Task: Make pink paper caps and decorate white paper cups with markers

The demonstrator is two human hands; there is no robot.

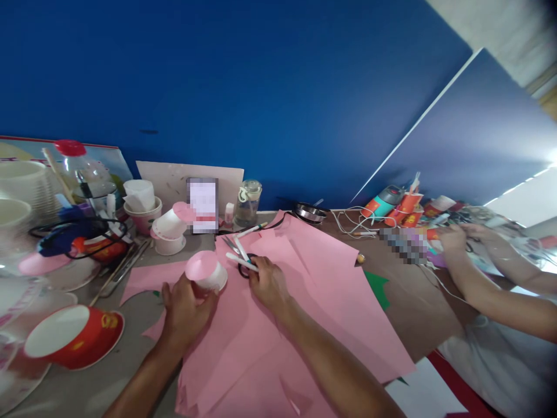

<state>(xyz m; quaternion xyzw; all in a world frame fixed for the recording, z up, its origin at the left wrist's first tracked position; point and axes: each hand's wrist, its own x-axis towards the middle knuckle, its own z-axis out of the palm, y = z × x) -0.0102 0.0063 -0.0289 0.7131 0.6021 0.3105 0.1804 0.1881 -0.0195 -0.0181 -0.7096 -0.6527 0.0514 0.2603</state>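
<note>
My left hand [189, 313] is wrapped round a small white paper cup [216, 278] whose end is covered by a pink paper disc [201, 266]. The cup is tilted above the pink sheets. My right hand [270, 285] is closed, its fingertips on a white pen-like stick [244, 262]. Black-handled scissors [242, 270] lie right at those fingertips, partly covered by the stick; whether the fingers also touch them I cannot tell. A second white stick [239, 247] crosses near the blades. Large pink paper sheets [322, 302] spread under both hands.
On the left stand a red paper bowl [82, 337], stacked white cups [26, 180] and a red-capped bottle [73, 162]. A phone [203, 206] and a glass jar [248, 203] stand by the blue partition [243, 93]. A co-worker's arms [487, 284] reach in at right.
</note>
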